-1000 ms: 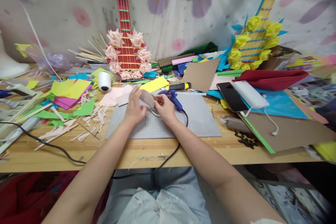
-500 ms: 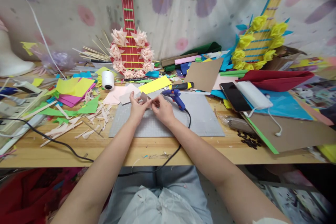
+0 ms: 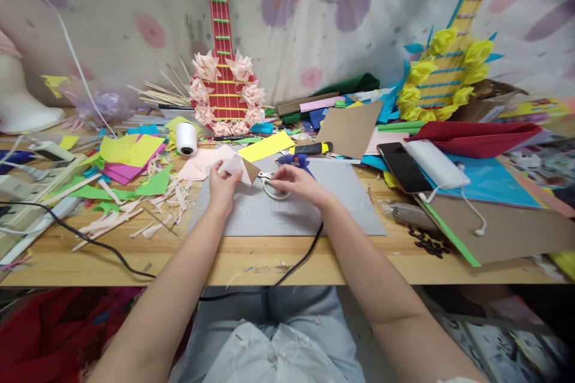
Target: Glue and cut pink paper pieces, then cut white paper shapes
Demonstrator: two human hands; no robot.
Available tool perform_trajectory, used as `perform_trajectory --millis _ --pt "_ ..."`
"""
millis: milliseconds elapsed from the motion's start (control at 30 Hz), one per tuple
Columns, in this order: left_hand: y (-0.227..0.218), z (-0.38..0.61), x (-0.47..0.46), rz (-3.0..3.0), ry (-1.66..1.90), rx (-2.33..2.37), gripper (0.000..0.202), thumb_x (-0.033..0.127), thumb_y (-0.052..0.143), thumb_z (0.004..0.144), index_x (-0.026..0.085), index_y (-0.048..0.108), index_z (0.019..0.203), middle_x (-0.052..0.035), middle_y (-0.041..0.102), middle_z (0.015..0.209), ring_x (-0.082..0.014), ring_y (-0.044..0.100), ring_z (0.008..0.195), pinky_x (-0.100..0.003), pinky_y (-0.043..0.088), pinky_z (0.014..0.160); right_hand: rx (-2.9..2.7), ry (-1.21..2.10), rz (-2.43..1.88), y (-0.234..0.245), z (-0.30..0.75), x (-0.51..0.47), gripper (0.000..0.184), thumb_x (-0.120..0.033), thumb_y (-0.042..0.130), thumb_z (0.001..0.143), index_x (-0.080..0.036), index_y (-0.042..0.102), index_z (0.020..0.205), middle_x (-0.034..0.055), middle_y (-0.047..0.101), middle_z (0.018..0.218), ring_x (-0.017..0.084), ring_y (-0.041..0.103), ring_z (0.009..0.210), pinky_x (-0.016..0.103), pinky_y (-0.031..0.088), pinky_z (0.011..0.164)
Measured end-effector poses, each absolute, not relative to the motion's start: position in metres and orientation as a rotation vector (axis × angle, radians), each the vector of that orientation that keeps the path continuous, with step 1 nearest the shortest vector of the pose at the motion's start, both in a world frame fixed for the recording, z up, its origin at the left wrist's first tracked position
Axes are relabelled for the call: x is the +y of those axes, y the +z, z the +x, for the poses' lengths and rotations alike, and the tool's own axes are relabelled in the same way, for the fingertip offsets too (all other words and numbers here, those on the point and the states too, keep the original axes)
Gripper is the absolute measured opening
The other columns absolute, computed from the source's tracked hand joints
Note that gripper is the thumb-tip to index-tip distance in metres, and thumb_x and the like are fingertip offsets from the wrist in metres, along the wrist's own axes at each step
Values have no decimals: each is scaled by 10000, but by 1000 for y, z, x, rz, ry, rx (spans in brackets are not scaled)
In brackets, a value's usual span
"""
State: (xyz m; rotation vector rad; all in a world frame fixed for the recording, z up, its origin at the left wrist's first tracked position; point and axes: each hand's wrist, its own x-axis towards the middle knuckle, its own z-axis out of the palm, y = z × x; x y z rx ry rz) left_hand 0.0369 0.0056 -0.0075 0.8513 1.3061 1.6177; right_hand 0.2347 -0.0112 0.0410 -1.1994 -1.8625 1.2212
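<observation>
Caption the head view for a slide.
Left hand holds a paper piece; right hand touches white-handled scissors on the grey mat.

Wooden table [image 3: 251, 263]: grey cutting mat [image 3: 341, 215] centre, paper scraps [image 3: 112, 222] left, cardboard sheet [image 3: 507, 227] right.

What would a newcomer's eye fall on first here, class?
Two paper guitars lean at the back: a red guitar ringed with pink flowers at centre and a yellow-flowered guitar at right. In front, over the grey cutting mat, the left hand pinches a folded paper piece; the right hand rests on white-handled scissors.
</observation>
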Motion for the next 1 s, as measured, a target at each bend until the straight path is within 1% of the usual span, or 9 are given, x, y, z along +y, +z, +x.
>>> perform_trajectory --millis 100,200,267,367,567,700,833,900,1000 --pt "-4 31 5 807 1669 1373 626 162 660 625 181 372 1180 -97 636 981 -180 633 878 -280 527 679 -2046 1522 -1270 53 283 -11 351 -508 555 717 -162 544 777 8 608 708 101 538 607 227 419 574" --pt "-3 30 5 819 1687 1423 580 141 648 632 190 385 1147 -79 638 946 -162 635 838 -258 524 654 -1884 1004 -1612 44 311 -1 393 -557 558 692 -164 543 704 -15 537 602 88 452 528 220 349 517" --pt "-3 32 5 868 1676 1430 564 132 640 637 197 385 1136 -74 638 946 -154 637 822 -253 522 658 -1759 636 -1741 32 313 9 427 -564 595 655 -154 578 773 17 575 687 112 481 590 238 361 557" --pt "-6 33 5 918 1672 1417 559 125 639 631 194 383 1123 -74 636 939 -152 637 801 -252 518 655 -1796 481 -1684 15 296 20 471 -546 617 645 -148 613 898 62 623 840 152 536 724 260 395 651" --pt "-11 32 6 920 1716 1377 535 121 629 624 187 390 1097 -56 624 897 -127 627 726 -226 496 621 -1739 517 -1657 2 268 24 407 -500 553 724 -141 639 896 91 651 870 191 571 794 301 414 712" --pt "-10 32 7 860 1778 1349 521 77 614 608 171 394 1071 -54 623 885 -113 619 695 -214 490 612 -1446 723 -1522 10 270 17 465 -546 548 711 -145 624 934 69 653 806 147 560 644 265 424 604" --pt "-9 32 7 821 1801 1357 506 68 610 612 173 395 1058 -57 625 889 -115 619 698 -218 490 614 -1585 1005 -1368 21 263 2 467 -578 534 718 -142 654 833 27 608 623 97 478 482 235 386 499" --pt "-8 32 7 811 1810 1353 497 74 611 616 177 393 1051 -60 624 894 -116 618 698 -221 489 612 -1711 982 -1432 22 254 -4 454 -576 573 692 -150 672 812 29 619 628 114 515 527 240 400 530" --pt "-8 32 7 816 1816 1336 498 78 612 614 177 389 1047 -66 622 902 -120 620 704 -230 491 624 -1821 885 -1461 20 241 -9 438 -549 600 687 -173 678 898 45 674 784 161 591 702 263 436 642"
